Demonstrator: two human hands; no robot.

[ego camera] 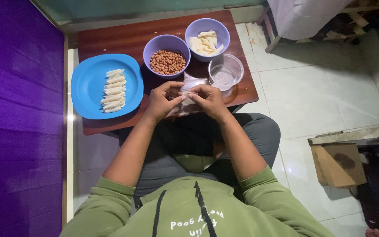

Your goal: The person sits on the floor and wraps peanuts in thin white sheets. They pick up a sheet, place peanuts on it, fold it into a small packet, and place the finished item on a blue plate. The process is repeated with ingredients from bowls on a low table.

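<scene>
The brown counter (123,37) carries everything, and its near edge lies just under the two hands, so anything let slip there could fall into the lap rather than onto wood. Left of the grip sits the blue plate (86,85) with a neat column of rolled wrappers (112,91); a careless elbow swing could nudge that row apart. Beyond the grip stand the purple bowl of peanuts (167,61) and, further right, the purple bowl of pale wrapper sheets (206,42). Just beyond the right hand is a clear glass bowl (225,72), close enough that a forward reach might tip it. The left hand (162,102) and right hand (208,101) meet at the fingertips, pinched together on a small pale wrapper (188,99) held just above the counter edge. The sheet looks thin: I judge that too firm a pinch could tear it, and too loose a roll could let a filling drop out, though whether anything is inside cannot be seen.
</scene>
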